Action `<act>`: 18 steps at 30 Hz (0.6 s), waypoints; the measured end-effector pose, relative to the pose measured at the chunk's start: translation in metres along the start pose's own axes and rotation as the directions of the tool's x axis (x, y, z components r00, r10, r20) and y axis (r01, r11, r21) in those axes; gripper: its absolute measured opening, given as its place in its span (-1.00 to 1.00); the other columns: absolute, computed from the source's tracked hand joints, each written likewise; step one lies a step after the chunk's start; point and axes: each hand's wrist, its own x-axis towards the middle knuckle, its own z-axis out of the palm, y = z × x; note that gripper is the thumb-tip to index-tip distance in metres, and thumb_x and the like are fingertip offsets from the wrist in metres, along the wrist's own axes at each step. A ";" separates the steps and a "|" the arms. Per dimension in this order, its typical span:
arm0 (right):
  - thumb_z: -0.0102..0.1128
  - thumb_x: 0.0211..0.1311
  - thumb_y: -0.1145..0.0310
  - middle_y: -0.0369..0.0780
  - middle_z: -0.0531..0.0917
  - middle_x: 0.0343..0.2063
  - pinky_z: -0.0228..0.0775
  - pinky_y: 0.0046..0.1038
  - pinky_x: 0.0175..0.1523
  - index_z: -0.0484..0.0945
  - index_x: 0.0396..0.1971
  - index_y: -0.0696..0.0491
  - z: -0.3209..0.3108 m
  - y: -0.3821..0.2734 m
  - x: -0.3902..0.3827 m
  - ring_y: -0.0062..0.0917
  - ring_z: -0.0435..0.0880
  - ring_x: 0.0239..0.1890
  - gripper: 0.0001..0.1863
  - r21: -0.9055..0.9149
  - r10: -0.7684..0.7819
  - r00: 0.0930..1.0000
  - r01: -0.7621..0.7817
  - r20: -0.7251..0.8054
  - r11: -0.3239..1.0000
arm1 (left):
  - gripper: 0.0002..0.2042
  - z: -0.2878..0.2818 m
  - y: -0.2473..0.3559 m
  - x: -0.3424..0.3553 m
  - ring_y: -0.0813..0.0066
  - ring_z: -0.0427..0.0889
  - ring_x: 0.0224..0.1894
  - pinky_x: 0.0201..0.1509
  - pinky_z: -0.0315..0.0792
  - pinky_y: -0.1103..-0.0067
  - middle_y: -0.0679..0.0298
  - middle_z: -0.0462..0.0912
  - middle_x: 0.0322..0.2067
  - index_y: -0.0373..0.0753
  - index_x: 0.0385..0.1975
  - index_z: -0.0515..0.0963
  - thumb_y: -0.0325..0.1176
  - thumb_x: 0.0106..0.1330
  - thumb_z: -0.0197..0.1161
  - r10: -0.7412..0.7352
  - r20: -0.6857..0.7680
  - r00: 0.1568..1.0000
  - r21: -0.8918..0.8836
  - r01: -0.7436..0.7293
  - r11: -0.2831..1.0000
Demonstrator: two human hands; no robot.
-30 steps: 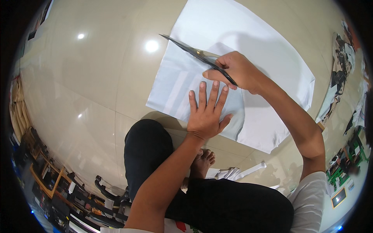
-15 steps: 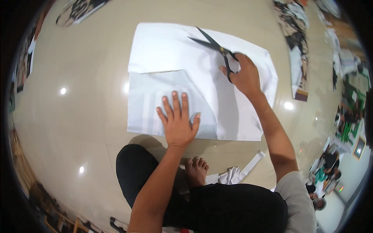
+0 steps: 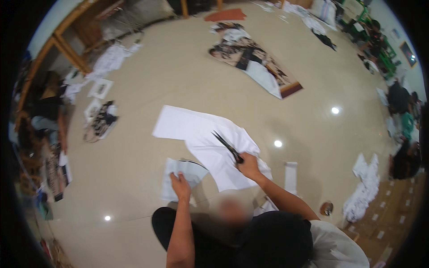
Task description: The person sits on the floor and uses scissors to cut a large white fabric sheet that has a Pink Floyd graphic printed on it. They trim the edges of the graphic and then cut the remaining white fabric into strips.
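Observation:
My left hand (image 3: 180,186) pinches the edge of a pale bluish-white piece of cloth (image 3: 169,191), which is lifted a little, with a curved far edge. My right hand (image 3: 249,165) grips black scissors (image 3: 230,147) by the handles, their blades slightly parted and pointing up and left. Beneath the scissors, a larger white cloth (image 3: 208,132) lies spread over the floor, creased near my right hand. The pale piece is apart from most of it; whether its right tip touches the larger cloth, I cannot tell.
On the shiny tiled floor (image 3: 134,165), a patterned cloth (image 3: 259,62) lies ahead and another (image 3: 102,123) to the left. White strips and a crumpled white heap (image 3: 363,187) are at right. People sit along the right side; another person (image 3: 47,116) is at far left.
The view has swung up and shows more of the room. My left hand, flat on the cloth before, now holds a separate piece. My right hand still holds the scissors, their blades closer together.

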 end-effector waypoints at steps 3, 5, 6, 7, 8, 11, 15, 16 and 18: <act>0.53 0.03 0.38 -0.02 0.72 -0.43 0.51 -0.24 -0.20 0.69 -0.34 0.20 -0.021 -0.003 -0.025 -0.25 0.65 -0.41 -0.74 0.066 0.128 0.967 -0.145 0.220 0.987 | -0.62 -0.036 0.005 0.010 -0.18 0.71 0.08 0.19 0.52 0.16 -0.28 0.70 -0.04 -0.48 0.11 0.49 -0.22 0.60 0.21 -0.156 0.251 0.955 -0.102 0.186 0.977; 0.57 0.11 0.38 -0.22 0.66 -0.48 0.46 -0.36 -0.23 0.69 -0.31 0.19 -0.031 -0.005 -0.058 -0.49 0.59 -0.41 -0.75 0.355 0.182 0.954 -0.260 0.238 0.898 | -0.59 -0.073 0.037 0.003 -0.17 0.73 0.09 0.21 0.53 0.17 -0.25 0.72 -0.05 -0.45 0.13 0.52 -0.19 0.55 0.28 -0.156 0.368 0.916 0.193 0.089 0.977; 0.57 0.14 0.39 -0.30 0.63 -0.48 0.42 -0.41 -0.25 0.69 -0.29 0.18 -0.027 -0.015 -0.070 -0.57 0.56 -0.40 -0.75 0.448 0.218 0.935 -0.327 0.279 0.832 | -0.58 -0.096 0.040 0.007 -0.17 0.73 0.09 0.22 0.54 0.17 -0.24 0.73 -0.05 -0.44 0.13 0.52 -0.17 0.53 0.30 -0.169 0.415 0.894 0.258 0.062 0.964; 0.57 0.17 0.39 -0.38 0.60 -0.47 0.38 -0.45 -0.27 0.69 -0.27 0.16 -0.027 -0.024 -0.079 -0.65 0.53 -0.39 -0.76 0.523 0.262 0.910 -0.402 0.322 0.752 | -0.57 -0.112 0.040 0.010 -0.17 0.73 0.09 0.23 0.54 0.17 -0.22 0.73 -0.06 -0.43 0.13 0.53 -0.16 0.51 0.32 -0.190 0.471 0.861 0.321 0.033 0.947; 0.56 0.18 0.41 -0.40 0.60 -0.45 0.37 -0.48 -0.25 0.68 -0.25 0.15 -0.036 -0.028 -0.079 -0.67 0.51 -0.38 -0.77 0.531 0.282 0.900 -0.426 0.333 0.732 | -0.56 -0.118 0.045 0.019 -0.18 0.72 0.10 0.24 0.55 0.16 -0.22 0.73 -0.05 -0.42 0.13 0.54 -0.15 0.50 0.33 -0.249 0.490 0.835 0.309 0.101 0.946; 0.53 0.22 0.46 -0.44 0.58 -0.42 0.30 -0.54 -0.24 0.65 -0.23 0.10 -0.040 -0.044 -0.079 -0.72 0.48 -0.38 -0.79 0.575 0.335 0.876 -0.481 0.347 0.662 | -0.53 -0.150 0.048 0.098 -0.22 0.70 0.14 0.27 0.55 0.15 -0.24 0.72 0.02 -0.41 0.12 0.57 -0.12 0.45 0.36 -0.226 0.490 0.842 0.408 0.008 0.913; 0.53 0.22 0.46 -0.44 0.58 -0.41 0.30 -0.56 -0.26 0.65 -0.22 0.09 -0.041 -0.060 -0.076 -0.71 0.48 -0.39 -0.79 0.614 0.307 0.892 -0.452 0.333 0.647 | -0.41 -0.214 0.070 0.231 -0.24 0.63 0.27 0.34 0.52 0.10 -0.27 0.65 0.19 -0.49 0.29 0.50 -0.11 0.46 0.33 0.084 0.298 0.951 0.698 -0.277 0.660; 0.52 0.22 0.47 -0.44 0.58 -0.41 0.31 -0.56 -0.27 0.65 -0.22 0.09 -0.058 -0.055 -0.072 -0.71 0.48 -0.39 -0.79 0.605 0.318 0.896 -0.444 0.310 0.661 | -0.43 -0.213 0.084 0.257 -0.25 0.66 0.22 0.33 0.52 0.08 -0.29 0.67 0.15 -0.49 0.29 0.50 -0.13 0.47 0.31 0.149 0.164 0.975 0.587 -0.218 0.780; 0.48 0.24 0.48 -0.43 0.57 -0.40 0.33 -0.54 -0.28 0.64 -0.22 0.09 -0.075 -0.049 -0.063 -0.71 0.49 -0.39 -0.82 0.590 0.300 0.926 -0.377 0.228 0.714 | -0.48 -0.224 0.113 0.328 -0.29 0.72 0.05 0.15 0.59 0.05 -0.27 0.74 0.00 -0.48 0.23 0.53 -0.17 0.46 0.33 0.413 0.028 0.910 0.555 -0.358 0.751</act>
